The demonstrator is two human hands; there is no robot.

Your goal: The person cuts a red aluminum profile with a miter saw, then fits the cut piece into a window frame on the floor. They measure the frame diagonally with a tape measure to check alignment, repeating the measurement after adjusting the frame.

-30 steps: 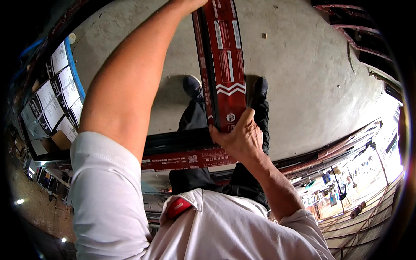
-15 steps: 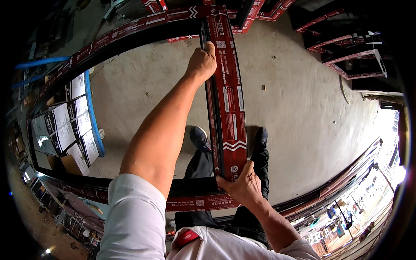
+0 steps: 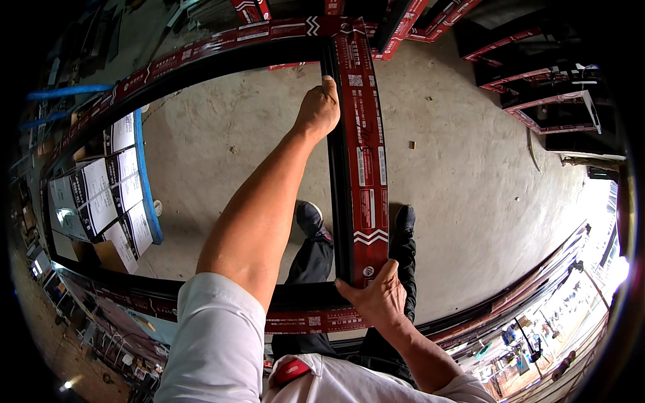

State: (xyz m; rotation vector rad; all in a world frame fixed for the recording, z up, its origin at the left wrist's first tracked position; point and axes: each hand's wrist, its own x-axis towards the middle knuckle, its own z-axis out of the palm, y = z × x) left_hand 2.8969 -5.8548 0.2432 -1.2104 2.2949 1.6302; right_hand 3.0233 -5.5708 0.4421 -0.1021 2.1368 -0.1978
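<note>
A large rectangular window frame (image 3: 366,158), black and covered with printed red protective film, is held up in front of me. My left hand (image 3: 318,111) is closed round the inner edge of its right-hand member, near the far corner, thumb on top; its other fingers are partly hidden. My right hand (image 3: 378,293) grips the near right corner, with the thumb along the inside edge and the fingers over the outer side. Through the opening I see concrete floor and one of my shoes.
White-labelled boxes (image 3: 107,185) sit beside a blue rail (image 3: 149,195) at the left. More red-filmed frames (image 3: 551,111) are stacked at the far right, and others (image 3: 400,30) stand at the back. A small block (image 3: 412,144) lies on the concrete floor (image 3: 463,174).
The right side of the window frame has shifted slightly to the right and toward me, both hands moving with it. The grip of each hand looks the same.
</note>
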